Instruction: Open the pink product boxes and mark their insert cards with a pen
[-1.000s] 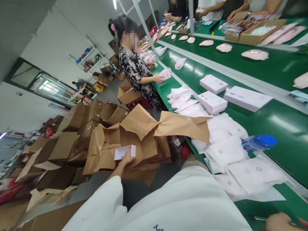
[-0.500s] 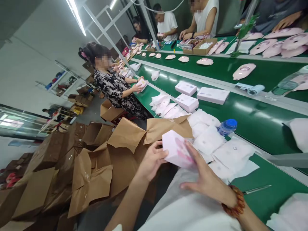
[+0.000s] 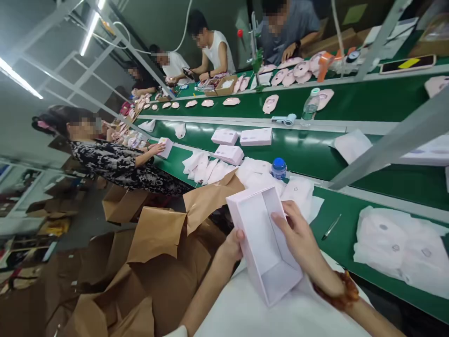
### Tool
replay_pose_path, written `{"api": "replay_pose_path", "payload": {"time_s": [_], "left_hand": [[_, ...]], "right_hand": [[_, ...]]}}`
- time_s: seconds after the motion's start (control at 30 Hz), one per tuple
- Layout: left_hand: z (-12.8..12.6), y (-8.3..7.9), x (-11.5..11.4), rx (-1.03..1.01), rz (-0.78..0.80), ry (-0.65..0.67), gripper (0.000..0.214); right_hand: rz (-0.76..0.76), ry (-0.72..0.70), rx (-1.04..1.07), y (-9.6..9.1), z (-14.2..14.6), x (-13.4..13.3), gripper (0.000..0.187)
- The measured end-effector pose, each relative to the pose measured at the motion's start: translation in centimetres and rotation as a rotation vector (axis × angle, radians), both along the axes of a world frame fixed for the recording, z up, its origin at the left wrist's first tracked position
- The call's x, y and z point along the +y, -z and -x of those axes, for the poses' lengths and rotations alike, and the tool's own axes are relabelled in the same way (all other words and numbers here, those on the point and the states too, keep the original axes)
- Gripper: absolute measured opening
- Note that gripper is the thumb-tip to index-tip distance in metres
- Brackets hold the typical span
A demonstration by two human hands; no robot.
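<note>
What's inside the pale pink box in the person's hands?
The pale pink box looks empty: bare pale floor and walls. The right hand's fingers cover part of one rim, hiding what's behind.

Bright, even light falls from the fluorescent tubes (image 3: 17, 78) on the ceiling, leaving pale streaks of glare along the green conveyor surface (image 3: 298, 142) and only soft shadows inside the open white box (image 3: 263, 243). The wide-angle view tilts the whole scene and bends lines towards the edges, where the grey strut (image 3: 393, 140) looks slightly soft, while the middle stays fairly sharp.
</note>
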State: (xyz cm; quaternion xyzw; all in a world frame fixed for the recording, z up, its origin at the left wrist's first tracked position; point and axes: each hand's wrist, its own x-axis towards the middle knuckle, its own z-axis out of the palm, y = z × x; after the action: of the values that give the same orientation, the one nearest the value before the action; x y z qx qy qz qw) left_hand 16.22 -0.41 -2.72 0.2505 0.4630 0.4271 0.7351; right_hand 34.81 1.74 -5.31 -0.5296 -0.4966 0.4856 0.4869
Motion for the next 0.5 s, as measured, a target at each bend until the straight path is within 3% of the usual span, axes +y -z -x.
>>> {"api": "replay_pose_path", "payload": {"time_s": [0.1,0.17,0.27,0.5], "left_hand": [[-2.3,0.7,-1.2,-0.054,0.096,-0.044,0.098],[-2.9,0.6,-1.9,0.014,0.040,-0.085,0.101],[-2.8,0.6,-2.8,0.141,-0.003,-0.034,0.105],[-3.1,2.1,-3.6,0.373,-0.100,-0.064,0.115]], "right_hand": [[-0.149,0.260,-0.197,0.1,0.1,-1.7,0.022],[-0.219,0.276,-0.217,0.1,-0.3,-2.8,0.014],[-0.238,0.338,-0.182,-0.3,-0.7,-3.6,0.010],[-0.266,0.438,-0.150,-0.4,-0.2,-3.2,0.007]]}}
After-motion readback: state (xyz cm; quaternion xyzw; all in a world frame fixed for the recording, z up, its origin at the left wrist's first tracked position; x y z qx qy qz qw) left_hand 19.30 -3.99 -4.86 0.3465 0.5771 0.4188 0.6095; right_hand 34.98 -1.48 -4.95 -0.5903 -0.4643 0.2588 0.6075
